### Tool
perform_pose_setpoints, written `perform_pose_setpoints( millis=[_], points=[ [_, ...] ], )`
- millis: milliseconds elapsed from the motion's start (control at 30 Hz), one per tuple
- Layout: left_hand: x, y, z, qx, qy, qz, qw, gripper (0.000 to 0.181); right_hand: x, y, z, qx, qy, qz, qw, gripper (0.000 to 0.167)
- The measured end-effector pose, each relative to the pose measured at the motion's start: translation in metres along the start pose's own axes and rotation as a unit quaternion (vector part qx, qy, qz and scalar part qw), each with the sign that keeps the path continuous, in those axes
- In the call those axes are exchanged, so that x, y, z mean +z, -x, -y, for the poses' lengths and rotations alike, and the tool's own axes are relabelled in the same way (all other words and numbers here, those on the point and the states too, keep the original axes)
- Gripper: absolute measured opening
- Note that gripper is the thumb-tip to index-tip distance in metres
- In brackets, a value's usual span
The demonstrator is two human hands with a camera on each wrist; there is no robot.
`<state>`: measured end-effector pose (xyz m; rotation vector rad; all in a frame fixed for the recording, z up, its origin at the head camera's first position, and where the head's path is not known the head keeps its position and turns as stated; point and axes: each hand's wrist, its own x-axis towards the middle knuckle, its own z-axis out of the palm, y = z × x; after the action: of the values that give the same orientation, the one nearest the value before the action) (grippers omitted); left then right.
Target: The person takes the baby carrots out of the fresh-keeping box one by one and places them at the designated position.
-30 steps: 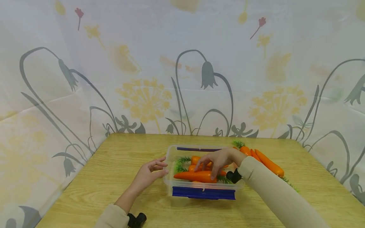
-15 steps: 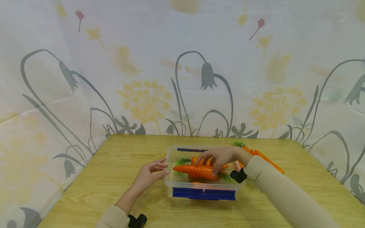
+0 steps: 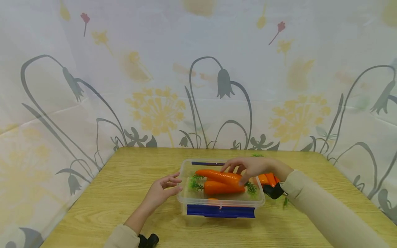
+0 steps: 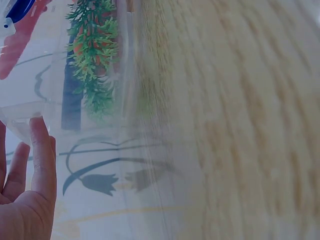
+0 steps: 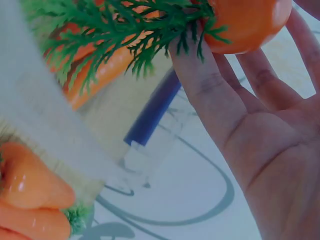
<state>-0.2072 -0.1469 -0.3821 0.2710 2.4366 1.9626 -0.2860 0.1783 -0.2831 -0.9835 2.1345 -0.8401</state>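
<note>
My right hand grips an orange carrot near its leafy thick end, just above another carrot inside a clear plastic box. The held carrot's tip points left. In the right wrist view its rounded orange end and green leaves lie at my fingers. My left hand stays at the left end of the box, and in the left wrist view a fingertip touches the clear rim. More orange shows low behind the front wall, and the box floor is partly hidden.
Several carrots lie on the wooden table to the right of the box, partly behind my right arm. A blue latch flap sticks out at the box's front. A flower-printed cloth hangs behind.
My right hand has lifted the carrot off the pile and shifted it back and right; the carrot now tilts differently. My left hand has stayed in place.
</note>
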Motion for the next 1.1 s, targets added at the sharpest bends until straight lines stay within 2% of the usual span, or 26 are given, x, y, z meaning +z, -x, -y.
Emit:
perform_pose_setpoints(
  millis=[267, 433, 600, 800, 1100],
  points=[
    [-0.001, 0.0, 0.001, -0.002, 0.003, 0.001, 1.0, 0.031, -0.007, 0.017, -0.005, -0.048, 0.019, -0.024, 0.9984, 0.059],
    [-0.001, -0.001, 0.001, 0.0, 0.001, 0.001, 1.0, 0.03, -0.01, 0.03, -0.009, -0.056, 0.021, -0.057, 0.9966, 0.057],
    [-0.001, -0.001, 0.001, 0.001, 0.0, 0.0, 1.0, 0.028, -0.01, 0.044, -0.014, -0.044, 0.006, -0.09, 0.9949, 0.058],
    [-0.001, -0.002, 0.001, -0.002, -0.002, 0.001, 1.0, 0.028, -0.011, 0.057, -0.022, -0.025, 0.018, -0.139, 0.9898, 0.058],
    [0.0, -0.002, 0.001, -0.002, -0.006, 0.002, 1.0, 0.027, -0.006, 0.074, -0.035, -0.036, -0.011, -0.184, 0.9822, 0.059]
  ],
)
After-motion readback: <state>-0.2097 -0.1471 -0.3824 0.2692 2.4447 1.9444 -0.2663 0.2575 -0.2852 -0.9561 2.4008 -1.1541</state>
